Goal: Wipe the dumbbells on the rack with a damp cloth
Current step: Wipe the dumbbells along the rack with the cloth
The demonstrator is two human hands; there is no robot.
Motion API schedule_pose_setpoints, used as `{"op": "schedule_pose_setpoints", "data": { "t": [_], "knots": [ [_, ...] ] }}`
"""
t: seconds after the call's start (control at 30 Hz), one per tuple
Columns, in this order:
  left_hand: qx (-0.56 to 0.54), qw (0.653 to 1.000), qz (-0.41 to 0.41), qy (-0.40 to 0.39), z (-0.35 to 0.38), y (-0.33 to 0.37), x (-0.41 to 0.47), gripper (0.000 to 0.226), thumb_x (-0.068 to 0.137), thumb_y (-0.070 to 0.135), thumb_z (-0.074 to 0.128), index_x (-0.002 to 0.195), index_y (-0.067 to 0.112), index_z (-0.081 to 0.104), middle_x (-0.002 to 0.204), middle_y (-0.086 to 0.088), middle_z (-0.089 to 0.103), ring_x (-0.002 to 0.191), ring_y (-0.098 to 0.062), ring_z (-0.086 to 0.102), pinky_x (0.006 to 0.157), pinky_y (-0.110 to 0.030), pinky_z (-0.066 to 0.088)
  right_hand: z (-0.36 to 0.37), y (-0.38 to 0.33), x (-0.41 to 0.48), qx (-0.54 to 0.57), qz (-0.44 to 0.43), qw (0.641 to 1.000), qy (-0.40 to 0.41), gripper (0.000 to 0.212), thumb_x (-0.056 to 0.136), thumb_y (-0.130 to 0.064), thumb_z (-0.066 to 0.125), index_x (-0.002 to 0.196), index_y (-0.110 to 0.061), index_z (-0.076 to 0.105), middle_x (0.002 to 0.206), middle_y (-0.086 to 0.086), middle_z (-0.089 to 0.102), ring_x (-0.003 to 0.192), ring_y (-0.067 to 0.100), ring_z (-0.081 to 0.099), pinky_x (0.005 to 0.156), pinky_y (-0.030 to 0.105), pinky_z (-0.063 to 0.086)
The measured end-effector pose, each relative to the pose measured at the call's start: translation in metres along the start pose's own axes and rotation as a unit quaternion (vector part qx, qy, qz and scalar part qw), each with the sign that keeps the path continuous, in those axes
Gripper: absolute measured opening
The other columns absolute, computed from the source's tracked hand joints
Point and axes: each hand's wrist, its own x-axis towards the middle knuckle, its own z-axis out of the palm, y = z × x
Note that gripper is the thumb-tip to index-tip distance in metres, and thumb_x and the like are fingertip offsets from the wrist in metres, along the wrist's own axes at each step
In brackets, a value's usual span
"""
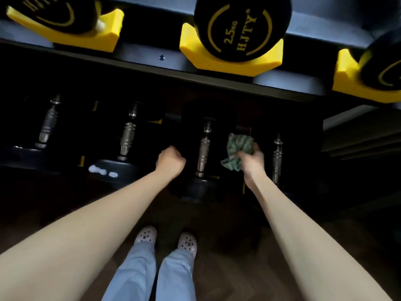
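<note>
Right grip: right hand (252, 161) closed round a crumpled green cloth (238, 148), thumb and fingers bunching it; loose folds sticking out above and to the left of the knuckles.
Cloth position: held just to the right of the middle dumbbell (203, 148) on the lower tier, beside its ribbed metal handle; too dark to tell if touching.
Right arm: bare, stretched forward and down from the lower right corner, wrist nearly straight.
Left grip: left hand (170, 160) curled into a fist, back of hand up, nothing visible inside (the shadow there is deep).
Left arm: bare, reaching from the lower left, fist just left of the same handle, level with the right hand.
Lower tier: neighbouring dumbbell (277, 157) just right of the cloth hand; two more handles (128, 137) to the left, one with white marks on its near head.
Upper tier: black dumbbell marked 2.5 kg (240, 27) lying in a yellow cradle (191, 51); similar cradles at both sides, along the dark rack (152, 61).
Below: pale clogs (145, 234) and light blue trousers (138, 274) on a dark wooden floor (238, 268), between the two forearms.
</note>
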Motion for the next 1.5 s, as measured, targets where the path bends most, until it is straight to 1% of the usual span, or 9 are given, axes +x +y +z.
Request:
{"op": "schedule_pose_setpoints", "data": {
  "t": [0.2,0.4,0.63,0.83,1.0,1.17,1.27,1.37,1.5],
  "knots": [
    [0.108,0.986,-0.064,-0.111,0.008,-0.008,0.017,0.04,0.085,0.031,0.066,0.119,0.01,0.062,0.121,-0.009,0.061,0.114,-0.025,0.057,0.092,-0.029,0.049,0.03,0.012,0.046,-0.172,-0.053,0.983,-0.016,0.047,0.088,-0.003,0.059,0.134,-0.007,0.049,0.127,0.01,0.058,0.114,0.022,0.056,0.089,0.025,0.043],
    [0.076,0.982,-0.048,-0.164,0.01,-0.011,0.027,0.038,0.087,0.022,0.065,0.119,0.003,0.062,0.122,-0.014,0.061,0.117,-0.026,0.055,0.099,-0.032,0.046,0.057,0.03,0.045,-0.263,-0.106,0.958,0.034,0.022,0.088,-0.007,0.057,0.108,-0.004,0.067,0.111,0.018,0.066,0.102,0.027,0.061,0.08,0.027,0.043],
    [0.018,0.979,-0.053,-0.198,0.007,-0.014,0.03,0.042,0.087,0.017,0.065,0.125,0.001,0.056,0.129,-0.012,0.056,0.122,-0.026,0.05,0.092,-0.034,0.047,0.069,0.023,0.039,-0.416,-0.25,0.872,-0.063,0.029,0.091,-0.005,0.045,0.115,-0.006,0.061,0.132,0.013,0.044,0.117,0.033,0.045,0.094,0.029,0.035],
    [0.011,0.98,-0.046,-0.194,0.006,-0.017,0.028,0.044,0.087,0.02,0.065,0.126,0.0,0.055,0.13,-0.012,0.055,0.122,-0.025,0.05,0.091,-0.032,0.047,0.069,0.005,0.052,-0.546,-0.197,0.782,-0.227,0.037,0.097,-0.021,0.04,0.133,-0.016,0.048,0.145,0.009,0.032,0.131,0.031,0.033,0.093,0.019,0.027],
    [-0.003,0.983,-0.032,-0.178,0.006,-0.019,0.023,0.044,0.087,0.021,0.065,0.124,0.0,0.056,0.129,-0.011,0.056,0.121,-0.025,0.051,0.09,-0.029,0.046,0.067,-0.005,0.035,-0.626,-0.19,0.687,-0.317,0.039,0.095,-0.015,0.048,0.133,-0.009,0.047,0.146,0.009,0.028,0.135,0.03,0.028,0.107,0.031,0.027],
    [-0.023,0.984,-0.022,-0.174,0.006,-0.022,0.018,0.035,0.087,0.018,0.064,0.113,-0.006,0.063,0.121,-0.024,0.06,0.116,-0.037,0.055,0.096,-0.038,0.043,0.073,-0.007,0.029,-0.654,-0.13,0.663,-0.34,0.042,0.095,-0.014,0.046,0.135,-0.004,0.044,0.145,0.013,0.036,0.133,0.029,0.036,0.106,0.029,0.032],
    [0.004,0.984,-0.022,-0.177,0.006,-0.019,0.013,0.041,0.093,0.025,0.056,0.125,-0.001,0.056,0.132,-0.016,0.054,0.124,-0.03,0.049,0.1,-0.031,0.04,0.06,-0.015,0.02,-0.697,-0.083,0.626,-0.339,0.035,0.095,-0.007,0.043,0.129,0.001,0.051,0.131,0.02,0.051,0.121,0.032,0.049,0.097,0.032,0.04],
    [-0.001,0.985,-0.026,-0.172,0.005,-0.016,0.011,0.043,0.095,0.025,0.054,0.13,0.001,0.052,0.136,-0.014,0.05,0.128,-0.026,0.045,0.102,-0.026,0.037,0.021,-0.019,0.024,-0.656,-0.036,0.695,-0.291,0.033,0.096,-0.002,0.037,0.122,0.007,0.053,0.105,0.021,0.062,0.09,0.03,0.06,0.071,0.022,0.047],
    [0.007,0.984,-0.022,-0.179,0.002,-0.012,0.009,0.034,0.093,0.011,0.055,0.124,-0.002,0.057,0.131,-0.017,0.055,0.124,-0.029,0.05,0.101,-0.03,0.04,-0.009,-0.016,0.024,-0.338,0.078,0.919,-0.187,0.033,0.089,0.007,0.033,0.109,-0.002,0.057,0.09,0.014,0.061,0.068,0.021,0.055,0.059,0.028,0.042]
  ]
}}
